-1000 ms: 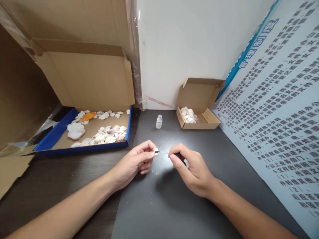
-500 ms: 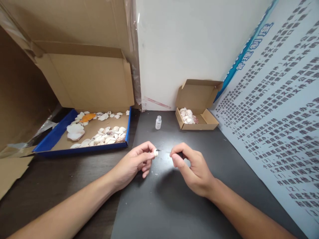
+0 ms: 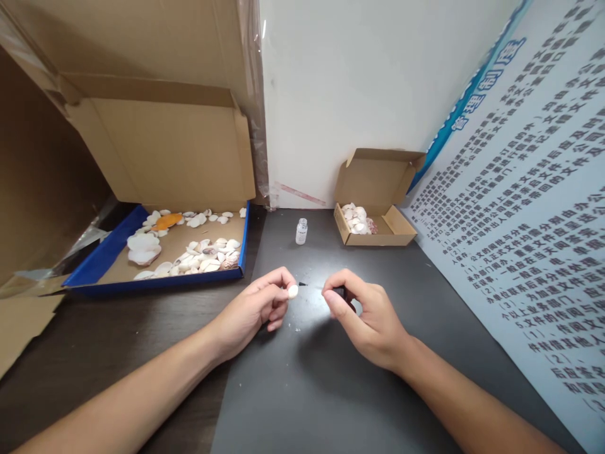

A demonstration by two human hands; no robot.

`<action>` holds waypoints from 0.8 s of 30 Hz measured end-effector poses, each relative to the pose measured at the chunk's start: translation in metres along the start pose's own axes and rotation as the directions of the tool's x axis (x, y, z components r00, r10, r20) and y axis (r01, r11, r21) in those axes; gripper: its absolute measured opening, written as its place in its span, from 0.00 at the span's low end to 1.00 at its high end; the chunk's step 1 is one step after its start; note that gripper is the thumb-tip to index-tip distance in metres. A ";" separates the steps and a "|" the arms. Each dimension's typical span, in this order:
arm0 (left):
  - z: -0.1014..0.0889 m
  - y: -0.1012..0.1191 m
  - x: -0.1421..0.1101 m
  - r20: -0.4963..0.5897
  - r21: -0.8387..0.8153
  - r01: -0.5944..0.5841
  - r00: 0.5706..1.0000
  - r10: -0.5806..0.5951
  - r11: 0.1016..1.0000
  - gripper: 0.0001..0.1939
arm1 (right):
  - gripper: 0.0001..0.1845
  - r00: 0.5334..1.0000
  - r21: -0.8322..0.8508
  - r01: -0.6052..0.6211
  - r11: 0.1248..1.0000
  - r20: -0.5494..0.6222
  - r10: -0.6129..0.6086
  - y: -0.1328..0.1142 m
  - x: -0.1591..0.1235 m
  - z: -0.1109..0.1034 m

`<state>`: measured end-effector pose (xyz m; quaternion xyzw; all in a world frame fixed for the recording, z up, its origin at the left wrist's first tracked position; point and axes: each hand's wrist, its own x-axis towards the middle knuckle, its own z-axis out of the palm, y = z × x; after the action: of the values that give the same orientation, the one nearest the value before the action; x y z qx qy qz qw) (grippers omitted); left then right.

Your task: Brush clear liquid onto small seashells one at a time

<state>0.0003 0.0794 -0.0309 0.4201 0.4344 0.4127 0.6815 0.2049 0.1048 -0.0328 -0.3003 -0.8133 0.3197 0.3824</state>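
Between the thumb and forefinger of my left hand (image 3: 259, 299) is a small white seashell (image 3: 293, 291). My right hand (image 3: 366, 315) pinches a thin brush; its dark cap shows partly behind my fingers. The brush's black tip (image 3: 303, 284) points left and sits just right of the shell, a small gap apart. Its slim stem is faint against the shine on the tabletop. Beyond both hands stands an uncapped small clear bottle (image 3: 301, 231) with a white label.
At the left lies an open blue-sided cardboard box (image 3: 154, 291) with many shells and one orange shell (image 3: 169, 221). A smaller open brown box (image 3: 380, 240) at the back right holds white shells. A printed sheet (image 3: 520, 252) leans along the right; a white panel (image 3: 378, 75) rises behind.
The brush tip has drawn slightly right, away from the shell it was against. The shell has turned a little in my left fingers. Both hands otherwise stay in place.
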 end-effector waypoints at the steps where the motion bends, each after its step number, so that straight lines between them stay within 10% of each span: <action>1: 0.000 0.000 0.000 -0.002 0.002 0.001 1.000 -0.001 1.000 0.06 | 0.07 1.000 0.029 0.000 1.000 0.017 -0.001 0.000 -0.001 0.000; 24: -0.001 -0.001 -0.001 0.028 0.038 -0.005 1.000 0.004 0.999 0.08 | 0.07 0.999 0.056 -0.031 0.998 -0.033 0.033 0.001 -0.001 0.001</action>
<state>-0.0002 0.0785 -0.0317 0.4398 0.4316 0.3999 0.6786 0.2046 0.1040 -0.0346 -0.3080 -0.7925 0.3430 0.3993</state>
